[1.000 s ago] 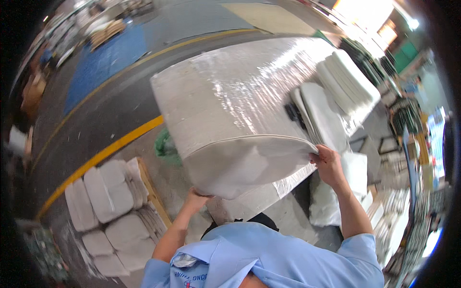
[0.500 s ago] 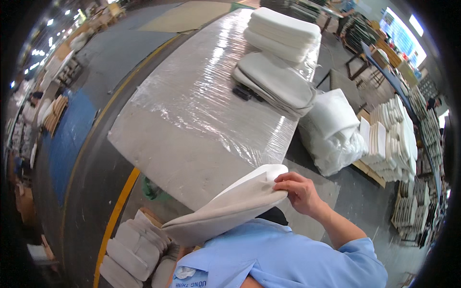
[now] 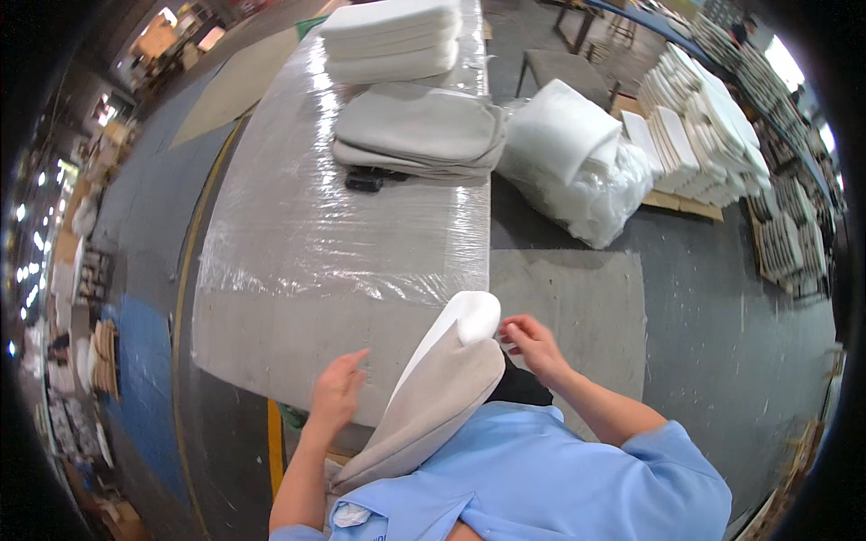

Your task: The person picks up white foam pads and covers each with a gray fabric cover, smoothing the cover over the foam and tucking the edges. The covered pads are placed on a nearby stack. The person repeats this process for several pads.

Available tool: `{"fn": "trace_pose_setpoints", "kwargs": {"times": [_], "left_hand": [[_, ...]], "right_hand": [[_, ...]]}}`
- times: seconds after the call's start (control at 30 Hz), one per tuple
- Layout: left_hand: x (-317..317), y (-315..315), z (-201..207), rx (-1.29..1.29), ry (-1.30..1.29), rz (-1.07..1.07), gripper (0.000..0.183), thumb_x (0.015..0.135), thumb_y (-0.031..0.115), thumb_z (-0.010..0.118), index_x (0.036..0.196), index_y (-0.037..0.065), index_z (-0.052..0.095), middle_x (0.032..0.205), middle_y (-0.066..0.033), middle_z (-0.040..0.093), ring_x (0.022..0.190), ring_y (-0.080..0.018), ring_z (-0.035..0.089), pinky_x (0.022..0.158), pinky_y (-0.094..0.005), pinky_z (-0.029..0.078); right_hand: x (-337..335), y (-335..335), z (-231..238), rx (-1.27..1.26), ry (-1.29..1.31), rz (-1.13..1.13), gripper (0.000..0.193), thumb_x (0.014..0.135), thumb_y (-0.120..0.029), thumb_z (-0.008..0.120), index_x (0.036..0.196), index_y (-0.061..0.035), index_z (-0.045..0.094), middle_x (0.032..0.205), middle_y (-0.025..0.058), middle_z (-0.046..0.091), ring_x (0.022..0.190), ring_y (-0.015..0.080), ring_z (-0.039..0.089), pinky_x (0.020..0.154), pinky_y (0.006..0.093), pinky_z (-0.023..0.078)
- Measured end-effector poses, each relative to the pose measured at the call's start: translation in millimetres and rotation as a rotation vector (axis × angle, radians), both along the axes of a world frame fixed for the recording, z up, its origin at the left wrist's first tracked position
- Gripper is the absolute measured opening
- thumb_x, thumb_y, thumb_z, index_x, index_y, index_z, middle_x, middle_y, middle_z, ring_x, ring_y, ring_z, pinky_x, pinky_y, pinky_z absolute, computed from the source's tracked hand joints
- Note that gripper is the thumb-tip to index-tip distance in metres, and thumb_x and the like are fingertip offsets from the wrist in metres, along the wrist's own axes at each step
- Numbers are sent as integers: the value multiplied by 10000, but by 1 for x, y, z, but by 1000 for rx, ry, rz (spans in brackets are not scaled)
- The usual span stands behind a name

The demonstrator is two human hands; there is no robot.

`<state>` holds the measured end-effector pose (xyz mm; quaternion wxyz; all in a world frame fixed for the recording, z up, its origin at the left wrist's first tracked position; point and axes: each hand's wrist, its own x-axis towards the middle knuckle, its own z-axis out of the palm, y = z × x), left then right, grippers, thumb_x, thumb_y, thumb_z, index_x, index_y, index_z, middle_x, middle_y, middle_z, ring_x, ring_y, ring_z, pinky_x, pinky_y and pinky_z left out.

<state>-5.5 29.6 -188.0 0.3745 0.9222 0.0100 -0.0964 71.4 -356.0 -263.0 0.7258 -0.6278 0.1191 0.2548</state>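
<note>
A beige fabric cushion cover [image 3: 424, 410] leans between my body and the near table edge. White foam padding [image 3: 478, 316] sticks out of its upper end and along its left side. My left hand [image 3: 338, 388] is just left of the cover, over the table edge, forefinger stretched out and nothing in it. At the right, my right hand [image 3: 534, 347] hovers beside the foam end with loosely bent fingers, holding nothing that shows. Farther up the table lies a stack of grey-beige covers [image 3: 415, 131], with a small black object [image 3: 363, 180] by its near edge.
The table [image 3: 271, 329] is partly wrapped in clear plastic film. White foam pads [image 3: 392, 41] are stacked at its far end. A plastic bag of white foam [image 3: 577, 153] stands right of it. Beyond are a stool [image 3: 564, 72] and piled white cushions [image 3: 690, 117] on a pallet.
My right hand has let go of the cover's end and moved slightly aside. My left hand has come into view on the left. The cover stands more upright, and the view has turned right.
</note>
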Motion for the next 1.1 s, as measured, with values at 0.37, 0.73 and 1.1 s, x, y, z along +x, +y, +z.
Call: {"fn": "trace_pose_setpoints", "kwargs": {"times": [0.37, 0.73, 1.1], "left_hand": [[83, -135, 34, 4, -483, -617, 462, 833, 34, 713, 1259, 203, 772, 1483, -119, 593, 1304, -387, 578, 1104, -507, 465], [20, -144, 49, -40, -582, -521, 343, 799, 14, 758, 1130, 103, 764, 1235, -93, 698, 1067, -296, 650, 972, -446, 519], [51, -131, 106, 158, -54, -671, 275, 830, 56, 769, 1102, 76, 736, 1078, -80, 718, 1046, -282, 604, 968, -416, 468]], "right_hand": [[-34, 15, -49, 880, 394, 341, 777, 991, -700, 572, 1483, -99, 554, 1386, 54, 650, 1270, 226, 602, 1127, 451, 410], [-42, 9, -14, 1041, 269, 441, 433, 952, -238, 799, 1326, -70, 662, 1235, 22, 711, 1194, 175, 651, 1083, 368, 477], [-30, 14, 59, 553, -172, 437, 192, 943, -138, 805, 997, -72, 633, 899, -33, 624, 864, 72, 579, 760, 267, 475]]}}
